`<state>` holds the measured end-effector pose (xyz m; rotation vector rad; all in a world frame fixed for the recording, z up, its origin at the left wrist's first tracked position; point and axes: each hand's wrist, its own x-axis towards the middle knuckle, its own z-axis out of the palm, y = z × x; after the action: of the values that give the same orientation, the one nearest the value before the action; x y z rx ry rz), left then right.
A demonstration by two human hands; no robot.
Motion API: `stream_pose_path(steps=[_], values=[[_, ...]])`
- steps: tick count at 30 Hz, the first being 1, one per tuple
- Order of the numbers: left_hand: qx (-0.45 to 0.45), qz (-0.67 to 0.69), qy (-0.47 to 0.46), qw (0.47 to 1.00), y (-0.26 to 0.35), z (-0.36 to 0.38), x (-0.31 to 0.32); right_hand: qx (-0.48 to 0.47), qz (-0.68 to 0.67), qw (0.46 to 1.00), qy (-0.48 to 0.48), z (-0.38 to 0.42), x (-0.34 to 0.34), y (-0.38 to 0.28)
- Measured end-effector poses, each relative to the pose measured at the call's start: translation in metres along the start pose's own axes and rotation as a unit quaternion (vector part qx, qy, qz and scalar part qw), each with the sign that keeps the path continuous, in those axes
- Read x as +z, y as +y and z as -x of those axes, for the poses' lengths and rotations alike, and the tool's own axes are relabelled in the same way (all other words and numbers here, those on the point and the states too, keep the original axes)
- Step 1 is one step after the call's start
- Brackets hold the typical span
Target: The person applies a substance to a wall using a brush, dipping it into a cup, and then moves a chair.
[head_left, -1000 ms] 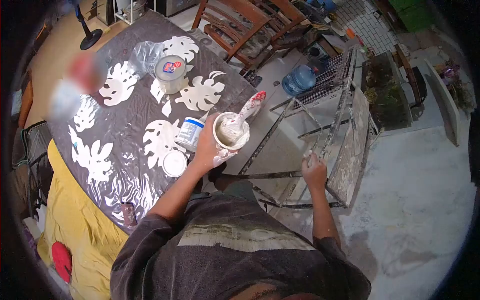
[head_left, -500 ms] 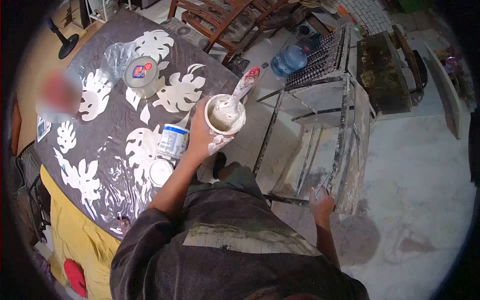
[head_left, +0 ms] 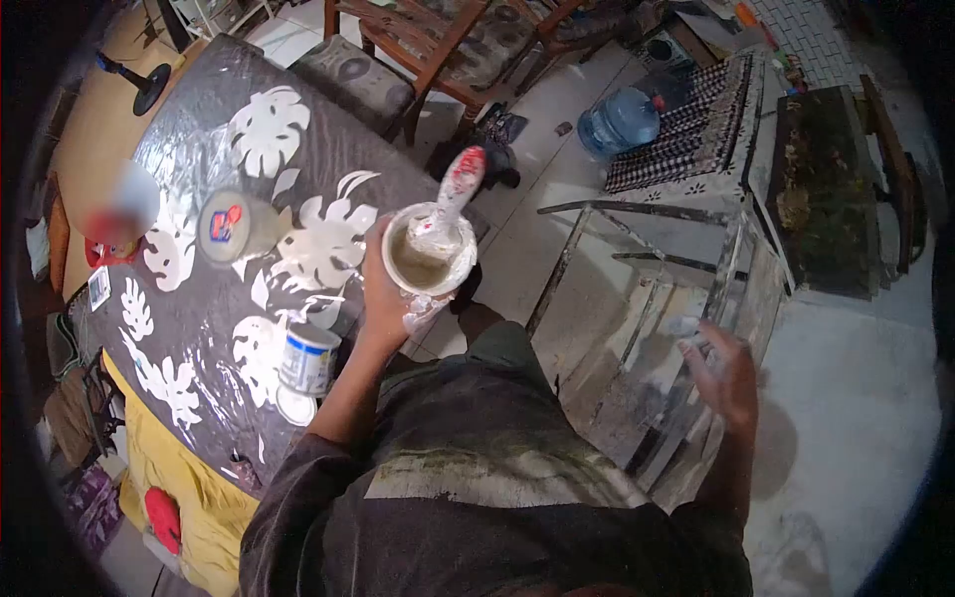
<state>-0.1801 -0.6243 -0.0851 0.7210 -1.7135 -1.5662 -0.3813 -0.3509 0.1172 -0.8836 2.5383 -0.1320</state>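
My left hand (head_left: 386,303) is wrapped round a white tub (head_left: 423,269) with pale paste in it. A brush (head_left: 460,184) leans in the tub, its red-and-white handle sticking up past the rim. My right hand (head_left: 724,380) is over the worn metal frame (head_left: 662,438), its fingers drawn together at something small and whitish that I cannot make out. On the dark table (head_left: 214,343) with white leaf shapes are a blue-and-white can (head_left: 308,360), a pale round lid (head_left: 295,406) below it and a lidded round container (head_left: 227,229).
A blue water bottle (head_left: 622,121) is beside a checked cloth (head_left: 686,129) at the upper right. Wooden chairs (head_left: 438,60) are beyond the table. A yellow cloth (head_left: 189,497) hangs at the table's near edge, with a red item (head_left: 162,519) on it.
My right hand has risen and moved right, away from the frame's lower bar. The left hand still holds the tub and brush, slightly lower and further left. The view has shifted.
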Motion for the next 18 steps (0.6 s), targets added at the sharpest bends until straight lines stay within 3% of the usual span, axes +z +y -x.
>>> stream_pose_path(steps=[3,6,8,11,12,16,18], values=[[-0.041,0.06,0.032,0.997,0.013,-0.045,0.039,-0.016,0.004,1.0,-0.002,-0.053,-0.051,0.023],[0.0,-0.03,0.054,0.998,0.008,-0.094,0.062,-0.063,0.027,0.998,0.002,-0.095,-0.093,0.046],[0.001,0.016,0.072,0.997,0.011,-0.125,0.079,-0.03,0.082,0.996,0.001,-0.121,-0.12,0.046],[0.022,0.015,0.077,0.997,0.026,-0.172,0.099,-0.093,0.037,0.995,0.004,-0.162,-0.146,0.058],[0.021,0.021,0.091,0.995,0.029,-0.192,0.104,-0.045,0.008,0.998,-0.032,-0.183,-0.162,0.05],[0.041,-0.023,0.141,0.989,0.018,-0.231,0.114,-0.058,-0.001,0.996,-0.065,-0.24,-0.177,0.054],[0.053,-0.029,0.157,0.986,0.014,-0.25,0.113,-0.17,0.01,0.984,-0.049,-0.278,-0.175,0.067]])
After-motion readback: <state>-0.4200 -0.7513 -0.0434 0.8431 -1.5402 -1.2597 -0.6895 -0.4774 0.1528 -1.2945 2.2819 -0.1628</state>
